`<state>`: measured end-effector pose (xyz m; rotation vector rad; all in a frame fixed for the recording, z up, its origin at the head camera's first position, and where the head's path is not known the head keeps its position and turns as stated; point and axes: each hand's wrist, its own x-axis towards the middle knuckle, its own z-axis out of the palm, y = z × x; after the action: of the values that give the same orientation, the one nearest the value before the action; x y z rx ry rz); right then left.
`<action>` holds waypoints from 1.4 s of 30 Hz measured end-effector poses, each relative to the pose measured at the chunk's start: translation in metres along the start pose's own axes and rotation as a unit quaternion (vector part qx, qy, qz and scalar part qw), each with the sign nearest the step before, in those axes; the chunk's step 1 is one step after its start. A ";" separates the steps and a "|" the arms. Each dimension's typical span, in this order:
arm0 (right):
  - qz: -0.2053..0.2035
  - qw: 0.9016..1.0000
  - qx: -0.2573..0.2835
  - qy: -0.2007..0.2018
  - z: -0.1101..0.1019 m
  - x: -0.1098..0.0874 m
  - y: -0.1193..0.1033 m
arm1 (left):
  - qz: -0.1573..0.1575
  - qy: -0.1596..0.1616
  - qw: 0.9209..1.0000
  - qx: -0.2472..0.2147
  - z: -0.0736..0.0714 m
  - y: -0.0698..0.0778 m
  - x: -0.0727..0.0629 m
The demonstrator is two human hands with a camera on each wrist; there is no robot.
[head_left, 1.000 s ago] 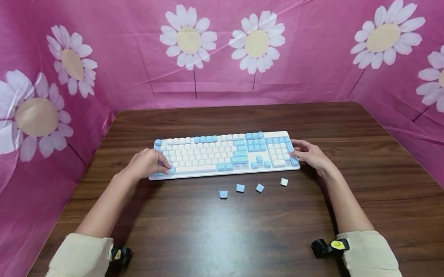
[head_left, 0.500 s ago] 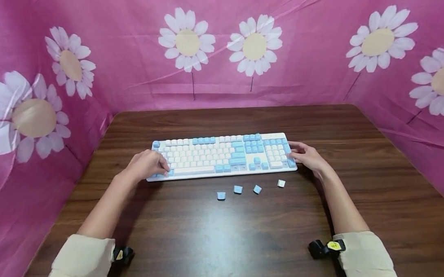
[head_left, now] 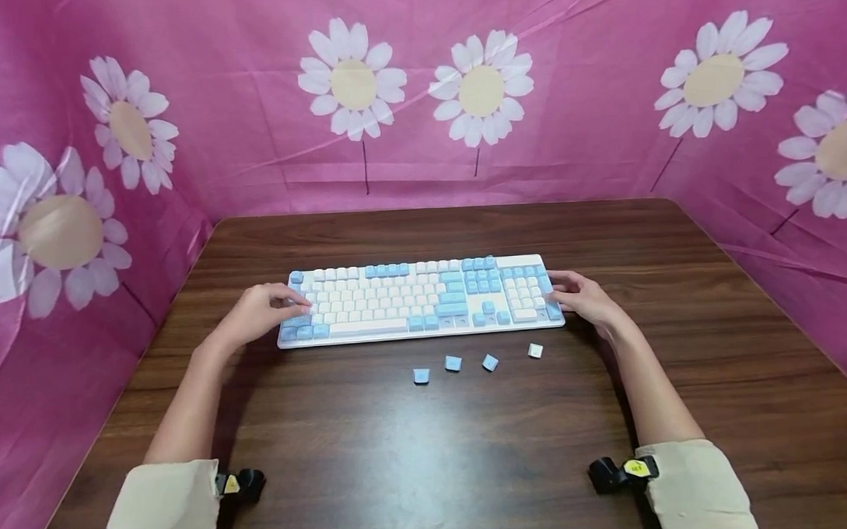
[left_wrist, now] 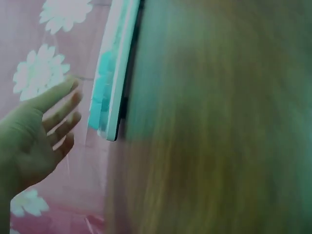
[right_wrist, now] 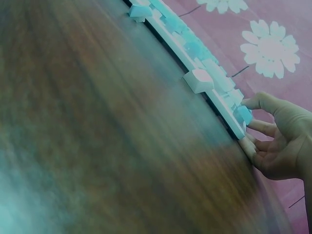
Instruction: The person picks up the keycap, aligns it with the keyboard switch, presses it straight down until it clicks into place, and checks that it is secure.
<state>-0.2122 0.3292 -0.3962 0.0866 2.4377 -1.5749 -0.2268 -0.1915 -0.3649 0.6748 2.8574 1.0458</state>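
A white and light-blue computer keyboard [head_left: 372, 304] lies across the middle of the table. My left hand [head_left: 264, 307] is held above its left end, fingers loosely extended and holding nothing; the left wrist view has the hand [left_wrist: 36, 129] apart from the keyboard's edge. At the right end, my right hand [head_left: 584, 296] pinches the keyboard's side, thumb on top and the other fingers at the edge. Loose keycaps lie in front: blue ones [head_left: 421, 376] and a white one [head_left: 535, 351]. A few key positions in the bottom row [head_left: 454, 322] show no caps.
The dark wooden table [head_left: 416, 467] runs back to a pink cloth [head_left: 420, 163] printed with daisies, which also hangs at both sides. Black straps with yellow labels sit at the left sleeve [head_left: 162, 499] and the right sleeve [head_left: 693, 481].
My left hand has left the blue keys at the keyboard's lower left corner and moved up and leftward, uncovering them. The right hand keeps its hold; the head view has shifted slightly.
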 end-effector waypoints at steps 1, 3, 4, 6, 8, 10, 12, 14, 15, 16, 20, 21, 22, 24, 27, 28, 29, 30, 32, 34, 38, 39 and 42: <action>0.001 1.000 -0.001 -0.001 0.000 0.000 0.000 | -0.011 0.021 1.000 -0.020 -0.001 -0.003 0.000; 0.003 1.000 0.000 -0.001 0.000 0.001 0.000 | -0.030 0.058 0.996 -0.058 -0.002 -0.010 0.000; 0.004 1.000 0.000 -0.001 0.000 0.000 -0.001 | -0.040 0.069 0.994 -0.076 -0.002 -0.014 0.001; 0.002 1.000 -0.002 0.001 0.000 -0.001 -0.002 | -0.061 0.081 0.988 -0.113 0.000 -0.021 0.002; 0.001 1.000 -0.004 0.004 0.000 -0.002 -0.003 | -0.079 0.080 0.983 -0.147 0.004 -0.028 0.002; -0.002 1.000 -0.008 0.005 0.001 -0.002 -0.004 | -0.095 0.077 0.977 -0.173 0.008 -0.034 0.000; -0.003 1.000 -0.011 0.004 0.002 -0.002 -0.005 | -0.107 0.078 0.971 -0.197 0.011 -0.039 -0.003; -0.003 1.000 -0.012 0.003 0.003 -0.002 -0.006 | -0.112 0.079 0.968 -0.209 0.014 -0.043 -0.007; -0.004 1.000 -0.013 0.002 0.003 -0.001 -0.006 | -0.115 0.081 0.967 -0.214 0.015 -0.045 -0.008; -0.004 1.000 -0.014 0.002 0.003 -0.001 -0.007 | -0.116 0.084 0.965 -0.218 0.016 -0.046 -0.009; -0.006 1.000 -0.020 0.006 0.002 0.001 -0.008 | -0.111 0.087 0.965 -0.220 0.019 -0.051 -0.010; -0.006 1.000 -0.023 0.007 0.001 0.001 -0.008 | -0.108 0.087 0.966 -0.220 0.019 -0.051 -0.009; -0.006 1.000 -0.025 0.008 0.001 0.001 -0.008 | -0.105 0.086 0.966 -0.219 0.020 -0.052 -0.008; -0.007 0.999 -0.032 0.009 0.000 0.000 -0.008 | -0.100 0.084 0.967 -0.221 0.021 -0.053 -0.007; -0.016 0.998 -0.054 0.012 -0.001 -0.002 -0.010 | -0.097 0.079 0.967 -0.223 0.022 -0.052 -0.006; -0.021 0.998 -0.062 0.014 -0.001 -0.003 -0.011 | -0.096 0.079 0.967 -0.224 0.022 -0.052 -0.006; -0.028 0.997 -0.071 0.019 -0.001 -0.003 -0.012 | -0.094 0.078 0.967 -0.225 0.022 -0.051 -0.006; -0.034 0.996 -0.081 0.025 -0.001 -0.004 -0.014 | -0.093 0.078 0.967 -0.225 0.022 -0.051 -0.005; -0.052 0.992 -0.104 0.048 -0.001 -0.006 -0.018 | -0.093 0.079 0.967 -0.226 0.022 -0.050 -0.005; -0.076 0.984 -0.135 0.082 0.001 -0.008 -0.024 | -0.095 0.079 0.967 -0.225 0.023 -0.050 -0.005; -0.128 0.963 -0.180 0.154 0.013 -0.016 -0.046 | -0.105 0.079 0.966 -0.222 0.023 -0.053 -0.006; -0.143 0.959 -0.185 0.160 0.017 -0.019 -0.053 | -0.105 0.079 0.966 -0.224 0.023 -0.054 -0.006; -0.188 0.952 -0.183 0.158 0.032 -0.027 -0.072 | -0.104 0.078 0.965 -0.230 0.023 -0.055 -0.005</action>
<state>-0.1938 0.2717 -0.3382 -0.2227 3.1104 -1.2807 -0.2396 -0.2166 -0.4174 0.2630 2.5675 1.7002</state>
